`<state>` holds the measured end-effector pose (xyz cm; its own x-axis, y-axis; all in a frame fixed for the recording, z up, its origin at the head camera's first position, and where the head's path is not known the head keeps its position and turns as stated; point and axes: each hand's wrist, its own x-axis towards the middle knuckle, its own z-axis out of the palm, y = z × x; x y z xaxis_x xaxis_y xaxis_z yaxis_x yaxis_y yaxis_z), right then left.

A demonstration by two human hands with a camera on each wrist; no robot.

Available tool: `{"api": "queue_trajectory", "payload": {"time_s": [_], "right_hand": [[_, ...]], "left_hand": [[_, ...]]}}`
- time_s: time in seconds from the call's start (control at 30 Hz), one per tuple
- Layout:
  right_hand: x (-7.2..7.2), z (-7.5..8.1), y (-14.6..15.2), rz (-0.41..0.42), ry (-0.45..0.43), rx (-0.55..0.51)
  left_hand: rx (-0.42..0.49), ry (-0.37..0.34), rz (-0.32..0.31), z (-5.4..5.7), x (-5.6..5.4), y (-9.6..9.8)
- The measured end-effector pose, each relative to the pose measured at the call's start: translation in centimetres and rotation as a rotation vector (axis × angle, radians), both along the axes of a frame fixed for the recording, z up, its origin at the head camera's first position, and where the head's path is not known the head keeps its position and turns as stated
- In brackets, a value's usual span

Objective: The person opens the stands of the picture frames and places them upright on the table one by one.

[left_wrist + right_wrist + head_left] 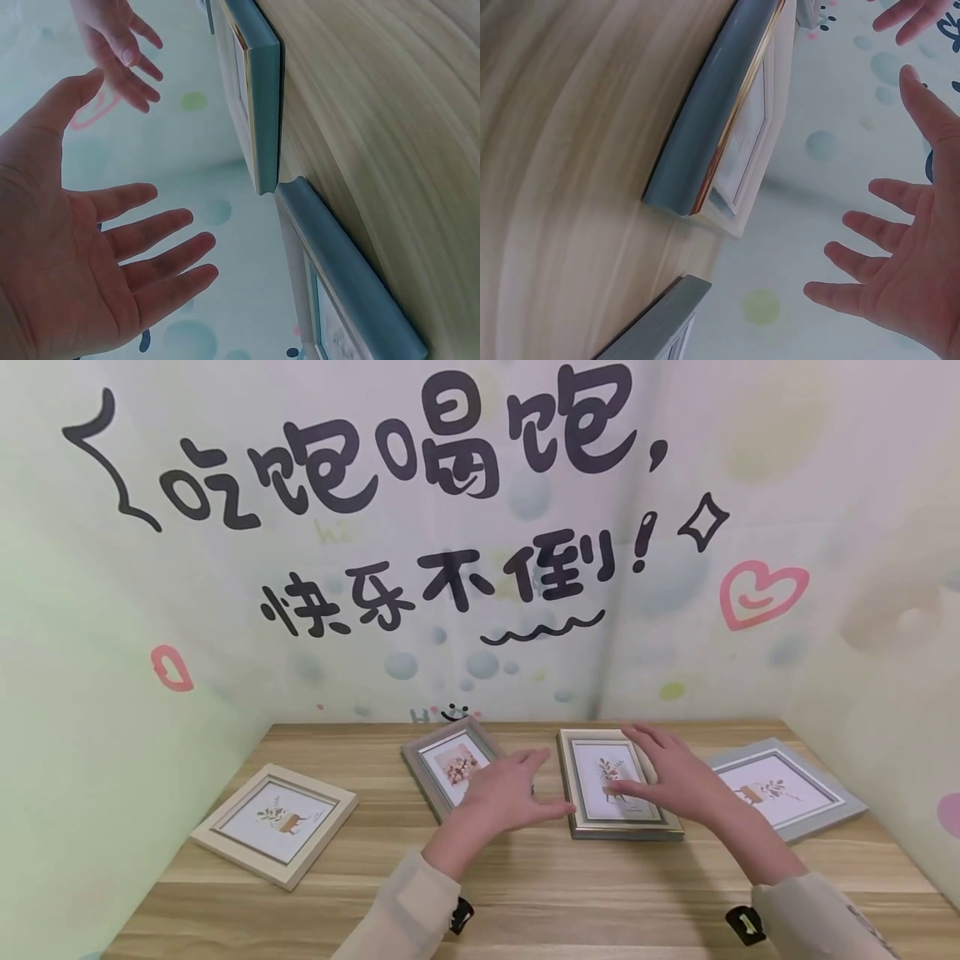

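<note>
Above the table, my left hand [504, 795] is spread with its thumb apart from the fingers, and it holds nothing. It overlaps the lower right of a brownish picture frame [431, 777] with a flower picture, hiding part of it. My right hand [681, 775] hovers with spread fingers over the right side of a gold-edged picture frame [592, 768], which lies flat with a potted-plant print. In the left wrist view, the palm and straight fingers [161, 266] are apart from both frames. The right wrist view likewise shows straight fingers [870, 229] beside the gold-edged frame.
A cream picture frame [213, 835] lies turned at an angle on the left of the wooden table [525, 902]. On the right, a grey picture frame [825, 822] is partly behind my right hand and wrist. A printed cloth backdrop [480, 668] rises behind the table's far edge.
</note>
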<state>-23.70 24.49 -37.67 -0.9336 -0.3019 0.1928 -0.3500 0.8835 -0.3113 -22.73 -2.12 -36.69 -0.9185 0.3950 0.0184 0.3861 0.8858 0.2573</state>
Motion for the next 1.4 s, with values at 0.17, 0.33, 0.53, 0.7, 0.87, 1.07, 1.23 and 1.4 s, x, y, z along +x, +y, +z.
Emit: {"api": "queue_trajectory", "payload": {"time_s": [0.17, 0.33, 0.53, 0.7, 0.87, 1.07, 1.23, 1.4], "right_hand": [[0.6, -0.3, 0.5, -0.012, -0.005, 0.017], [0.8, -0.8, 1.1, -0.007, -0.011, 0.022], [1.0, -1.4, 1.7, -0.002, -0.001, 0.025], [1.3, -1.9, 2.2, 0.001, 0.001, 0.012], [1.6, -2.4, 2.7, -0.002, -0.007, 0.004], [1.9, -2.8, 3.1, 0.013, 0.013, -0.003], [2.1, -3.1, 3.4, 0.018, -0.001, 0.003], [2.2, -3.2, 3.6, 0.028, -0.006, -0.006]], "left_hand": [[0.005, -0.009, -0.010, -0.4, 0.1, 0.5], [0.003, -0.012, -0.008, -0.8, 0.2, 0.8], [0.003, -0.014, -0.006, -1.4, 0.2, 0.9], [0.027, -0.034, -0.005, -1.8, 0.2, 1.1], [0.036, -0.059, -0.001, -2.1, 0.3, 1.3], [0.023, -0.071, -0.008, -2.5, 0.4, 1.7], [0.008, -0.071, -0.014, -2.8, 0.4, 2.1], [-0.020, -0.068, -0.014, -3.1, 0.5, 2.3]]}}
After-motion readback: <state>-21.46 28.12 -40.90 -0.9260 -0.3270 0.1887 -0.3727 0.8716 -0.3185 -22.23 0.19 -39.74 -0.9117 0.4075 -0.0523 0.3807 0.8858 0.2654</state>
